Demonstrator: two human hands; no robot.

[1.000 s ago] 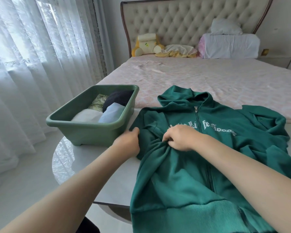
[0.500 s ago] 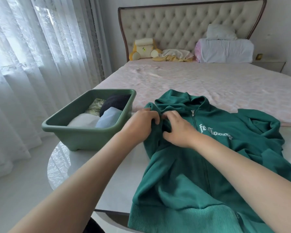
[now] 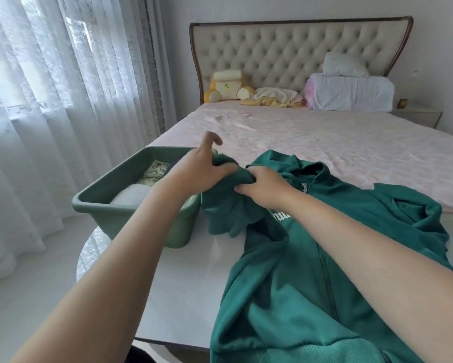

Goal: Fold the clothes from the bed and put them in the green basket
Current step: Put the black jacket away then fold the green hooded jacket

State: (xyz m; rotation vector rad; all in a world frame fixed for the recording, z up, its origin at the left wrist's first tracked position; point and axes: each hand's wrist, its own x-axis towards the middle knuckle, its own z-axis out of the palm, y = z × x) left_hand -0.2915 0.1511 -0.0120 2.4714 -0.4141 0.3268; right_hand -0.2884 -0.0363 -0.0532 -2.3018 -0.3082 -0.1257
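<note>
Left hand (image 3: 194, 174) and right hand (image 3: 264, 188) both grip one green hoodie (image 3: 285, 284) at centre frame. The left forearm (image 3: 146, 226) hides part of one green basket (image 3: 99, 205). Upper frame: one plush toy (image 3: 226, 86), two pillows (image 3: 351, 94).

Sheer white lace curtains (image 3: 50, 100) are hanging in long folds down the left side, reaching the pale glossy floor (image 3: 23, 310) and letting daylight through. A white table with a rounded, patterned edge (image 3: 191, 273) is standing in the foreground. Far back, a yellow and cream plush toy (image 3: 226, 86) is sitting upright. To its right, a long white bolster pillow (image 3: 351, 94) is lying on its side and carrying a smaller crumpled white pillow (image 3: 344, 64) on top. Beyond them, a cream bedside cabinet (image 3: 416, 117) is standing against the plain white wall (image 3: 173, 48) and bearing a small gold-coloured object (image 3: 402, 102), too small to identify.
</note>
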